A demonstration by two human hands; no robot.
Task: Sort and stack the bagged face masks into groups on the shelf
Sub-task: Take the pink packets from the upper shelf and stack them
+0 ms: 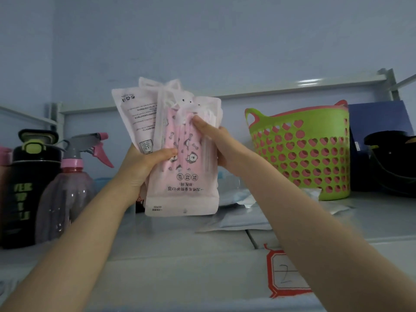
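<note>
Left hand (144, 164) and right hand (217, 146) both clasp the fanned mask bags (182, 194) upright above the shelf (180, 244) (slick film, uneven fan), so one could slide free.

HIDDEN: rear white printed plastic pouches (135, 113), left of the green heart-holed plastic basket (301, 154), mostly behind the front pink-and-white plastic mask pouch (182, 188) | UNREADABLE: pouch print (upside down, too small) | CUT OFF: black rounded object (391, 158) right of the basket, clipped by the edge | COVERED: red-bordered white label (281, 273) below the basket, partly under the right forearm (326, 244)
</note>
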